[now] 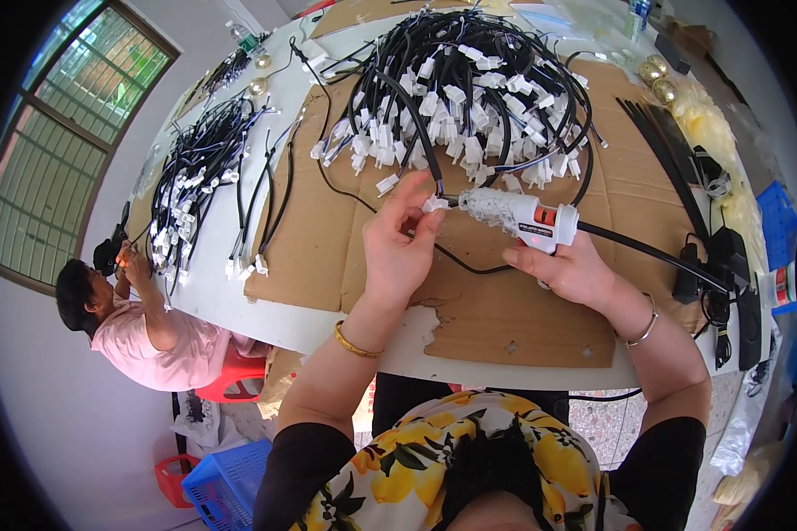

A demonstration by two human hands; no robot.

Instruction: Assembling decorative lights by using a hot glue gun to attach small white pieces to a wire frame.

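My left hand (398, 246) pinches a small white plug connector (434, 204) on the end of a black cable (421, 142). The cable rises from the connector toward the heap. My right hand (571, 276) is wrapped round the handle of a white hot glue gun (540, 221), whose nozzle end is coated in clear, lumpy glue. Its tip meets or nearly meets the connector; whether they touch, I cannot tell. From the gun's rear runs a long black rod or cord (646, 254). Just beyond my hands lies a large heap of black cables (469, 88) with white connectors.
Brown cardboard (522, 327) covers part of the white table (301, 323). More cables (199, 150) lie at the left, where a seated co-worker in pink (164, 341) handles something. Black adapters (726, 257) and black rods (669, 164) lie at the right. A blue crate (230, 482) stands on the floor.
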